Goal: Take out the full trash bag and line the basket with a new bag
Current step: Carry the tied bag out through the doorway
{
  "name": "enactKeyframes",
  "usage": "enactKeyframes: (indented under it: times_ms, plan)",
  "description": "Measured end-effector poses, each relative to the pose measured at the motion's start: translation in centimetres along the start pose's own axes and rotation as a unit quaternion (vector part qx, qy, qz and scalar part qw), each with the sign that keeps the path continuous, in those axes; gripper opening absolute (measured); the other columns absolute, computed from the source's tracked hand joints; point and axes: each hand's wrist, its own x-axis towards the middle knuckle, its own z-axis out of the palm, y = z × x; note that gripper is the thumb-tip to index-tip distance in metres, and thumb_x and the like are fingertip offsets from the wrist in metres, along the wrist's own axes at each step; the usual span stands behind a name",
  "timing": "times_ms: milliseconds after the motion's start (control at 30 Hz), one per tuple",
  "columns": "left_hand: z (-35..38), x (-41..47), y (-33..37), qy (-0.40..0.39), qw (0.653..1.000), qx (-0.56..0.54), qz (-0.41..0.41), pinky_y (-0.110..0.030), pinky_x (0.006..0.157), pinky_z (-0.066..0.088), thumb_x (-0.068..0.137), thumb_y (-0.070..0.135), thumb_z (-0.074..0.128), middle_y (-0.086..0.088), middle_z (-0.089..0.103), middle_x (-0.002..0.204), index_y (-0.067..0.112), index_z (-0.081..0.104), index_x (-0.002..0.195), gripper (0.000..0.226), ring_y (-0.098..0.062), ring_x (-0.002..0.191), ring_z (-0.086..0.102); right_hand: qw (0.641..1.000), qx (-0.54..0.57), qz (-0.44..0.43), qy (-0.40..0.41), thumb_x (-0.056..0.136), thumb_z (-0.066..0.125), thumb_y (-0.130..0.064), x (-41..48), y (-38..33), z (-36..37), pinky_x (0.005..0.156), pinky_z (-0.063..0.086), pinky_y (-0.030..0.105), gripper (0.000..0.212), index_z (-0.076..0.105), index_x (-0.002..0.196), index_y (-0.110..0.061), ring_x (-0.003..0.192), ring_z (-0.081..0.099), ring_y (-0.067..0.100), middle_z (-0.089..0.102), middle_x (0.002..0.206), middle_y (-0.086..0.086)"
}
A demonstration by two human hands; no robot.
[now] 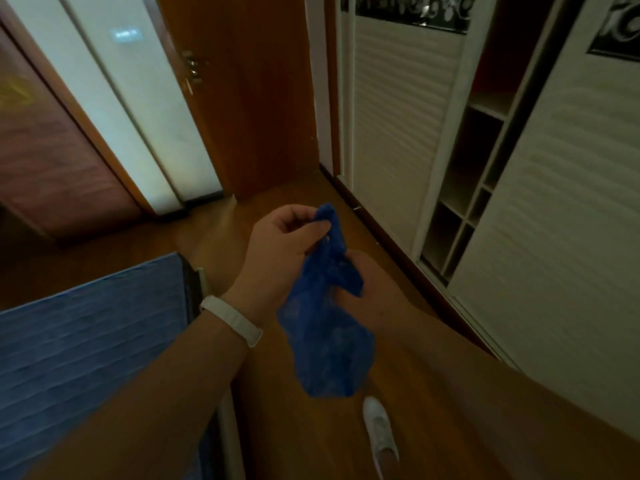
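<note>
bag [325, 341] blue | wristband [232, 320] white | shoe [379, 427] white | floor [294, 427] brown wood | bedcover [86, 341] blue, ribbed

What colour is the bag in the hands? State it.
Blue; the bag shows best in the head view.

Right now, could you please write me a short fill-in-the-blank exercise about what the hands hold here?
1. The left hand and the right hand grip a crumpled bag coloured ____.
2. The white wristband sits on the ____ wrist.
3. Below the bag, the shoe on the wooden floor is coloured ____.
Missing words: blue; left; white.
</note>
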Motion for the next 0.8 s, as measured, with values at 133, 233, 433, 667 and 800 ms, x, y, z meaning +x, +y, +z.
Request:
enactKeyframes:
  times_ms: [133, 233, 433, 667, 800]
  plan:
    - [-0.7, 7.1, -0.9, 0.049, 0.999, -0.003, -0.01, -0.033, 0.067, 0.051, 0.089, 0.003, 0.063, -0.001, 0.068, 0.074, 0.015, 0.067, 0.079, 0.016, -0.018, 0.07, 0.066, 0.997, 0.02, -0.038, -0.069, 0.09, 0.065, -0.024, 9.0, 2.3, -0.6, 0.079, 0.044, 0.018, 0.041, 0.039, 0.091, -0.056, 0.082, 0.05, -0.009, 0.05, 0.089, -0.024]
    - [-0.7, 11.9, -0.6, 0.077, 0.997, -0.009, -0.02, -0.04, 0.073, 0.053, 0.088, 0.003, 0.064, -0.005, 0.069, 0.075, 0.019, 0.071, 0.075, 0.022, -0.022, 0.073, 0.065, 0.989, 0.051, -0.072, -0.122, 0.096, 0.057, -0.015, 15.8, 3.5, -1.1, 0.061, 0.039, 0.021, 0.035, 0.046, 0.074, -0.04, 0.058, 0.047, 0.002, 0.047, 0.065, -0.012]
    - [-1.6, 20.8, -0.2, 0.123, 0.992, 0.031, -0.002, -0.038, 0.076, 0.054, 0.09, 0.005, 0.063, -0.002, 0.071, 0.075, 0.014, 0.069, 0.083, 0.013, -0.02, 0.075, 0.067, 0.986, -0.047, -0.105, -0.12, 0.09, 0.062, -0.027, 25.5, 4.1, -3.6, 0.088, 0.041, 0.016, 0.038, 0.04, 0.113, -0.047, 0.098, 0.047, -0.002, 0.05, 0.113, -0.015]
    - [-5.2, 29.0, -1.0, 0.15, 0.988, 0.031, -0.006, -0.036, 0.079, 0.055, 0.089, 0.004, 0.063, 0.0, 0.07, 0.076, 0.011, 0.068, 0.088, 0.009, -0.018, 0.077, 0.067, 0.979, 0.012, -0.135, -0.153, 0.095, 0.057, -0.015, 36.2, 4.8, -1.2, 0.072, 0.054, 0.044, 0.01, 0.06, 0.098, -0.006, 0.077, 0.063, 0.027, 0.063, 0.084, 0.019]
    - [-9.2, 33.5, -2.5, 0.15, 0.988, 0.024, -0.012, -0.038, 0.079, 0.056, 0.09, 0.004, 0.062, 0.001, 0.07, 0.076, 0.013, 0.068, 0.087, 0.011, -0.018, 0.076, 0.066, 0.981, 0.019, -0.097, -0.17, 0.097, 0.055, -0.008, 41.8, 6.0, 2.4, 0.085, 0.054, 0.038, 0.014, 0.061, 0.109, -0.002, 0.089, 0.064, 0.021, 0.066, 0.097, 0.017]
